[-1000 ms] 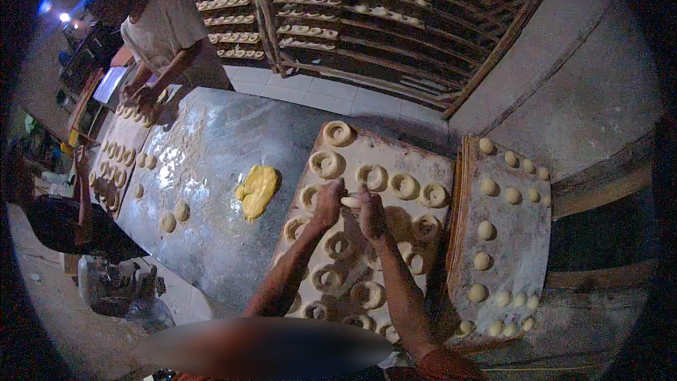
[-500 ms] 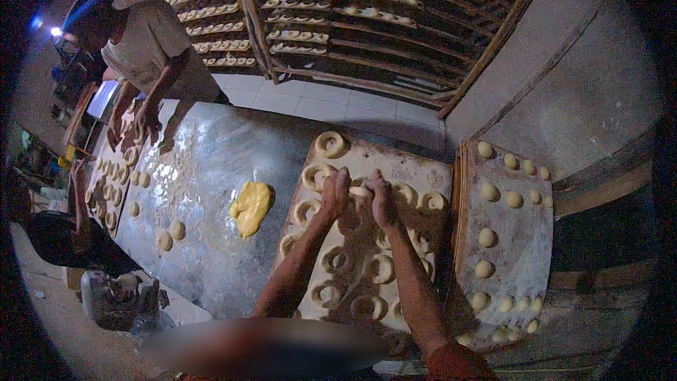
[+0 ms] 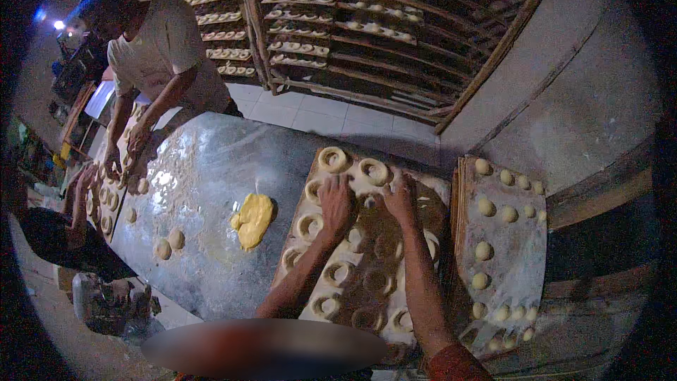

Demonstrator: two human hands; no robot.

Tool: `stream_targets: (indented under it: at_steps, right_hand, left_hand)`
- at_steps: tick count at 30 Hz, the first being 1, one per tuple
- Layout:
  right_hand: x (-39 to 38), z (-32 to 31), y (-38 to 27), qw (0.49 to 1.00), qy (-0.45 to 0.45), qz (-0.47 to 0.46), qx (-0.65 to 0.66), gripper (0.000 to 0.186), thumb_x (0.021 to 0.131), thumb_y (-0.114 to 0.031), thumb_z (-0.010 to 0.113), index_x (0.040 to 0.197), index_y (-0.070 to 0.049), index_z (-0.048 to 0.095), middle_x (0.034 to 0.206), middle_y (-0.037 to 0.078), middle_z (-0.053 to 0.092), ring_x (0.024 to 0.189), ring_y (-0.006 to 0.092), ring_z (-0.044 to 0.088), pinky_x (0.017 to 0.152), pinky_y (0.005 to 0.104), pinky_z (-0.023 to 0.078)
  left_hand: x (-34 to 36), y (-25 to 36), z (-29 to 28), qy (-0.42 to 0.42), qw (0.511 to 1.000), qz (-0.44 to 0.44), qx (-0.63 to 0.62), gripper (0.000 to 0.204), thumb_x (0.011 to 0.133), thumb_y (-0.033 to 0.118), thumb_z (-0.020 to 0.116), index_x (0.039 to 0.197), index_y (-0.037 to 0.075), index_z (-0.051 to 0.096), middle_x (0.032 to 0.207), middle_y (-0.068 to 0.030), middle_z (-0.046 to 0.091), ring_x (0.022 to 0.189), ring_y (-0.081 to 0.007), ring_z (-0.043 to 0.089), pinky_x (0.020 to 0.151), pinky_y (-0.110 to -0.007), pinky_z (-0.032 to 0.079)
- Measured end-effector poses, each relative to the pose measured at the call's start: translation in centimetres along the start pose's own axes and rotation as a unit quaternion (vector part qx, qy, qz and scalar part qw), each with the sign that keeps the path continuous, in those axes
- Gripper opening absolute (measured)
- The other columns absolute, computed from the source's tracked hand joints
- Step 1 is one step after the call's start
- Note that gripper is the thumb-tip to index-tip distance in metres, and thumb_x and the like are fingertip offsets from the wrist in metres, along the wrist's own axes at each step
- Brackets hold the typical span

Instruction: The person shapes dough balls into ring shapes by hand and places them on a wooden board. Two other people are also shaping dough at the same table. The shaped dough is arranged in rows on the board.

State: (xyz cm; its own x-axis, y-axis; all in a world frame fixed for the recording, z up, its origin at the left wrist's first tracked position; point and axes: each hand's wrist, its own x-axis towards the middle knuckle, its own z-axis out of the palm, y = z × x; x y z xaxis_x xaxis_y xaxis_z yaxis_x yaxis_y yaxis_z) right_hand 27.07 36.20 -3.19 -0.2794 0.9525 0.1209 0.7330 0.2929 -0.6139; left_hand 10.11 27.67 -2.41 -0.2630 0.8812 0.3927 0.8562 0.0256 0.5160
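My left hand (image 3: 337, 201) is low over the floured board (image 3: 438, 204) of dough rings, its fingers bent and slightly apart beside a ring (image 3: 316, 190) that it partly hides. Just right of it, my right hand (image 3: 400, 194) has thumb and forefinger apart at the lower right of a pale dough ring (image 3: 374, 163) near the board's top edge; contact is unclear. More rings (image 3: 338, 266) cover the board under my forearms, some in shadow. To the left, a yellow soft mass (image 3: 252, 220) lies on the metal table (image 3: 197, 275).
A co-worker (image 3: 159, 53) bends over dough pieces at the left end; another person (image 3: 67, 233) works nearer. Dough balls (image 3: 483, 250) sit on stacked boards (image 3: 518, 254) at right. A wooden rack (image 3: 250, 28) with trays stands behind, beside a wall (image 3: 592, 99).
The dough ring held between my hands now rests at the board's top; my fingers have loosened and spread. The co-worker's hands have moved, and the whole view has shifted slightly.
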Motion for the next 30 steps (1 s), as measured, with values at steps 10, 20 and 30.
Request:
stream_targets:
  at_steps: [10,20,30]
  right_hand:
    - [-1.6,0.4,-4.2,0.996,0.048,-0.054,0.047,0.051,0.089,-0.019,0.054,0.134,-0.008,0.035,0.136,0.019,0.037,0.128,0.0352,0.032,0.107,0.0449,0.024]
    - [-20.4,8.4,-18.9,0.986,0.014,-0.035,0.162,0.046,0.085,-0.017,0.059,0.125,-0.002,0.043,0.112,0.016,0.050,0.100,0.0291,0.049,0.092,0.0401,0.039]
    - [-25.0,18.0,-36.9,0.901,-0.243,-0.059,0.353,0.040,0.083,-0.020,0.066,0.116,0.001,0.056,0.098,0.012,0.065,0.087,0.0192,0.062,0.077,0.0304,0.050]
  left_hand:
    - [-17.4,-12.0,-20.8,0.052,0.971,-0.216,0.090,0.021,0.081,0.016,0.056,0.099,0.005,0.056,0.103,-0.0168,0.053,0.098,-0.0353,0.049,0.083,-0.049,0.037]
    - [-21.3,-36.7,-34.6,0.064,0.902,-0.347,0.247,0.039,0.076,0.034,0.067,0.100,0.006,0.057,0.100,-0.0127,0.052,0.100,-0.0347,0.050,0.077,-0.050,0.043]
    - [-23.4,-23.1,-34.2,0.020,0.759,-0.342,-0.553,0.033,0.082,0.015,0.068,0.106,-0.007,0.061,0.095,-0.0120,0.066,0.083,-0.0192,0.064,0.077,-0.032,0.052]
